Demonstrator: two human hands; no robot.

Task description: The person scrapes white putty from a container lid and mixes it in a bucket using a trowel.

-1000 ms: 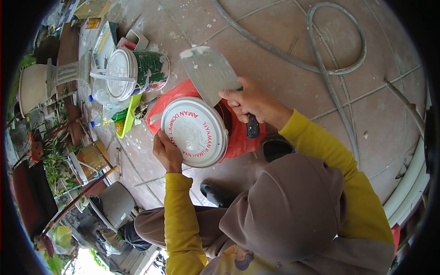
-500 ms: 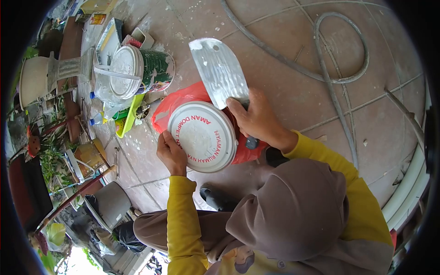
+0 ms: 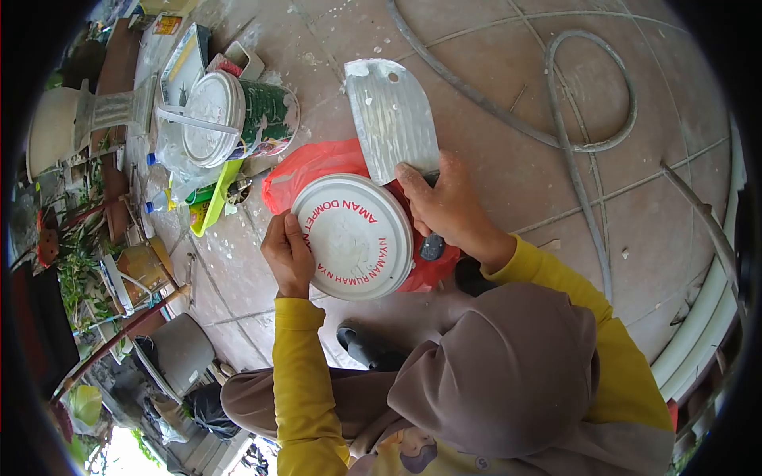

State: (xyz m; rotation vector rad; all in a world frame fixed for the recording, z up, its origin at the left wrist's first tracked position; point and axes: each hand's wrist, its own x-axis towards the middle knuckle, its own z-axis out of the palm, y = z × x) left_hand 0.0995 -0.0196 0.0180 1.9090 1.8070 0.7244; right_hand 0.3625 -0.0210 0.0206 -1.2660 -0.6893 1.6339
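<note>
A white round bucket lid (image 3: pixel 353 238) with red lettering sits on a bucket whose sides are mostly hidden. Red plastic bag (image 3: pixel 313 170) bunches around it. My left hand (image 3: pixel 287 252) is closed at the lid's left rim, thumb along the edge; its fingertips are partly hidden. In my right hand (image 3: pixel 448 206), a cleaver (image 3: pixel 390 119) is held by its dark handle, with my thumb pressed near the base of the blade. The wide, whitish-smeared blade points away from me, its lower corner close to the lid's far right rim.
A green paint bucket (image 3: pixel 266 117) with a white lid stands at the left, beside a yellow-green tray (image 3: pixel 216 198) and bottles. A grey hose (image 3: pixel 559 103) loops across the tiled floor (image 3: pixel 508 71) on the right. A grey bucket (image 3: pixel 186 353) stands at lower left.
The cleaver has swung slightly to the right and now stands more upright. My left hand has shifted a little left and up along the lid's rim.
</note>
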